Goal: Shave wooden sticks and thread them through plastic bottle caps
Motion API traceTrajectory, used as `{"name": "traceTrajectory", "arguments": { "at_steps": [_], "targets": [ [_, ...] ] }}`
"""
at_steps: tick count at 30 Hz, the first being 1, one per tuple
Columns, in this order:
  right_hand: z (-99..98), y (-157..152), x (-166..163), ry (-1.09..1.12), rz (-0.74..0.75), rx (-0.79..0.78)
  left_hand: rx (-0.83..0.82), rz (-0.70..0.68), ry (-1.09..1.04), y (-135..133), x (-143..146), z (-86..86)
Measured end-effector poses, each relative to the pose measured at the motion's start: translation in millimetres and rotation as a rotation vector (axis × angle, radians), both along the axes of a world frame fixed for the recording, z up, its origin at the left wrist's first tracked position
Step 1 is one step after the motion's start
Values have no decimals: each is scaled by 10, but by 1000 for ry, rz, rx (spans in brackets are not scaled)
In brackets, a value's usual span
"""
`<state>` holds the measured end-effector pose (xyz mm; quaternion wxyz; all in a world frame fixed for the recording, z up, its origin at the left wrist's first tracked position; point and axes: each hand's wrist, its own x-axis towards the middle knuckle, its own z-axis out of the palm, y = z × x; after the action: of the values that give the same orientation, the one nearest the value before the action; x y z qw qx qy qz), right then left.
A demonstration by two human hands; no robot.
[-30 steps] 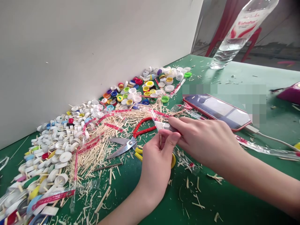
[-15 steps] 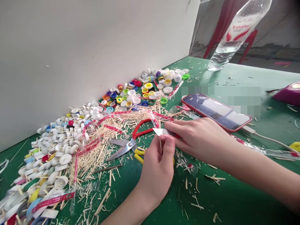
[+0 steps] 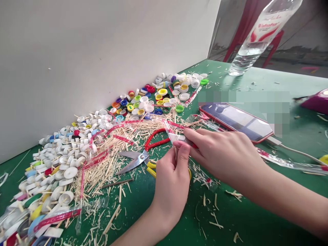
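Observation:
My right hand [image 3: 222, 150] is closed around a knife, and specks of its red handle show under the fingers. The short, pointed knife blade [image 3: 176, 137] lies just above my left thumb and fingertip. My left hand [image 3: 173, 191] pinches a thin wooden stick [image 3: 176, 151], mostly hidden between thumb and forefinger. Left of that hand, red-handled scissors [image 3: 142, 157] lie open on the green table. Yellow handles [image 3: 151, 169] of another tool stick out behind my left wrist and fingers. A heap of cut wooden sticks [image 3: 107, 171] spreads beyond the scissors.
Many bottle caps [image 3: 69, 173], several with sticks in them, pile along the white wall [image 3: 102, 51]. Red-and-clear plastic strips [image 3: 82, 184] cross the heap. A phone [image 3: 235, 121] with a cable lies behind my right hand. A water bottle [image 3: 256, 48] stands at the back; shavings [image 3: 216, 220] litter the table [image 3: 246, 222].
The knife blade has shifted slightly right and tilted near my left fingertips, and my right hand has moved a little with it. The left hand keeps its pinch almost in place.

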<state>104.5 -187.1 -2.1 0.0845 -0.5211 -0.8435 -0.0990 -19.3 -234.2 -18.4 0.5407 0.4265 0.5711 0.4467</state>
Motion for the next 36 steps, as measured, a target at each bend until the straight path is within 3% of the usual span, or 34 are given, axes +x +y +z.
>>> {"name": "traceTrajectory", "arguments": {
  "at_steps": [12, 26, 36],
  "targets": [
    [47, 23, 5, 81, -171, 246, -101, 23, -67, 16, 37, -9],
    [11, 145, 83, 113, 237, -83, 8, -37, -121, -58, -23, -77],
    [42, 171, 99, 106, 251, -143, -66, -82, -138, -78, -25, -19]
  ]
}}
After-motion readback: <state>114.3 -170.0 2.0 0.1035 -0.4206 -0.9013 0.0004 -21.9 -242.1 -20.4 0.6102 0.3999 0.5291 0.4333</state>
